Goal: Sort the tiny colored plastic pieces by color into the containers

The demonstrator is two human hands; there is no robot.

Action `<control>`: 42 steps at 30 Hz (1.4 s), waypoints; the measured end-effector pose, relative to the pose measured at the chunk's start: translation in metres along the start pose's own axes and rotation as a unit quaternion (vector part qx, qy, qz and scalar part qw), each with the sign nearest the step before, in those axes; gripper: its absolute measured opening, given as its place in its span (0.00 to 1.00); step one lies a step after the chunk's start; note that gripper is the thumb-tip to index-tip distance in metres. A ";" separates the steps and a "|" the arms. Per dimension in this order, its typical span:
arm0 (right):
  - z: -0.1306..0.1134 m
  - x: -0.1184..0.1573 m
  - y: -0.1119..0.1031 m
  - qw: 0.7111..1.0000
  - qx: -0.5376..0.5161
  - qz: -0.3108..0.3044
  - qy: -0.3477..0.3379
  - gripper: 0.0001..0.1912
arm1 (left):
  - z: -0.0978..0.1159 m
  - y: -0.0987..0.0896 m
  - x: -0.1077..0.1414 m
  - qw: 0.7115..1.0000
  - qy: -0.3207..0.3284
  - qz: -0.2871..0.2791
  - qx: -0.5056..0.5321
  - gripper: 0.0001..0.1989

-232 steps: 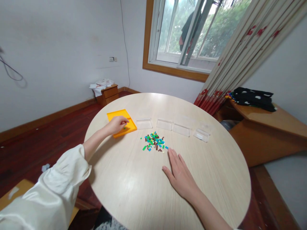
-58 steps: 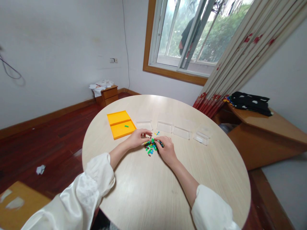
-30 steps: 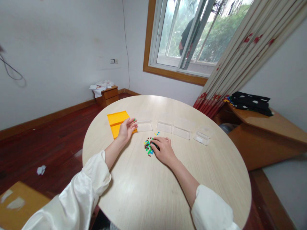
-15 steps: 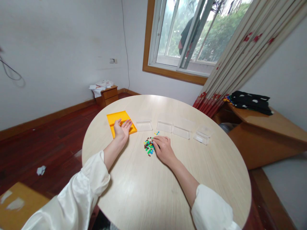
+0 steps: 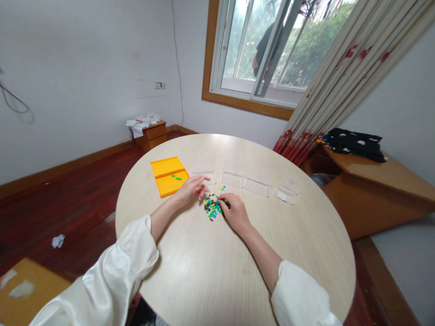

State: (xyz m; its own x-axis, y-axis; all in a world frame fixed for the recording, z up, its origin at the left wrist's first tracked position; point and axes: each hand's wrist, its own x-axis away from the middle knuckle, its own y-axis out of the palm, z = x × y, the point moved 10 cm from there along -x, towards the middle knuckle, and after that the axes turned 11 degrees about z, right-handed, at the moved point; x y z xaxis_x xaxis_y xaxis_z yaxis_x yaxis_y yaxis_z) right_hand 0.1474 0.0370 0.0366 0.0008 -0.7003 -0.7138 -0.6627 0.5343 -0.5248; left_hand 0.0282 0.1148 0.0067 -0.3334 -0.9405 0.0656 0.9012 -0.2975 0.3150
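Note:
A small heap of toy building bricks (image 5: 212, 209) in green, blue, brown and yellow lies mid-table. My right hand (image 5: 235, 212) is at the heap's right side, thumb and forefinger brought together over the bricks; whatever they pinch is too small to make out. On the heap's left, my left hand (image 5: 192, 189) hovers palm turned inward, its fingers apart and nothing visible in them. Behind the left wrist lies a yellow two-part case (image 5: 163, 181), spread flat. A couple of green bricks (image 5: 178, 179) rest in its nearer half.
Beyond the heap, clear plastic boxes stand in a row: one partly behind my left hand (image 5: 209, 178), one mid-row (image 5: 233, 179), another beside it (image 5: 257, 187), and a smaller lidded one (image 5: 284, 195) at the right. The round table (image 5: 217, 271) curves around my arms.
My left hand has moved right from above the yellow case to the heap's left side, uncovering green bricks in the case. My right hand's fingers have drawn together at the heap.

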 end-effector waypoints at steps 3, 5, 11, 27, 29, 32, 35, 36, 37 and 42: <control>-0.002 -0.001 -0.003 1.000 -0.007 0.013 0.006 0.06 | -0.015 0.012 0.003 0.998 -0.024 -0.058 -0.028 0.22; -0.003 -0.002 -0.006 1.000 -0.018 0.021 0.009 0.06 | -0.022 0.016 0.006 0.994 -0.044 -0.091 -0.032 0.23; -0.009 -0.001 -0.009 0.998 -0.055 0.027 0.010 0.04 | -0.029 0.028 0.015 0.982 -0.076 -0.169 -0.039 0.21; -0.021 -0.004 -0.017 0.996 -0.055 0.060 -0.036 0.07 | -0.029 0.028 0.014 0.981 -0.072 -0.178 -0.025 0.25; -0.022 -0.004 -0.017 0.996 -0.053 0.062 -0.048 0.08 | -0.028 0.029 0.013 0.981 -0.071 -0.181 -0.016 0.25; -0.024 -0.004 -0.016 0.995 -0.037 0.060 -0.072 0.10 | -0.026 0.029 0.012 0.981 -0.066 -0.181 0.000 0.24; -0.027 -0.003 -0.015 0.994 -0.023 0.055 -0.089 0.12 | -0.023 0.027 0.010 0.984 -0.057 -0.166 0.005 0.23; -0.027 -0.002 -0.015 0.994 -0.021 0.055 -0.090 0.12 | -0.023 0.026 0.009 0.985 -0.055 -0.161 0.006 0.23; -0.027 -0.002 -0.015 0.994 -0.021 0.056 -0.089 0.12 | -0.022 0.025 0.009 0.986 -0.054 -0.157 0.007 0.23; -0.024 -0.003 -0.016 0.996 -0.021 0.054 -0.063 0.12 | -0.020 0.024 0.010 0.988 -0.055 -0.141 0.009 0.23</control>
State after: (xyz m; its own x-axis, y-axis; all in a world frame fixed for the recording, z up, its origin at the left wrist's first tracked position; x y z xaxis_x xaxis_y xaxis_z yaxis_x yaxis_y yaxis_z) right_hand 0.1397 0.0190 0.0586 0.0210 -0.5736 -0.8189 -0.6947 0.5806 -0.4246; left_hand 0.0519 0.0953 -0.0043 -0.6001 -0.7965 0.0747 0.7633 -0.5421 0.3514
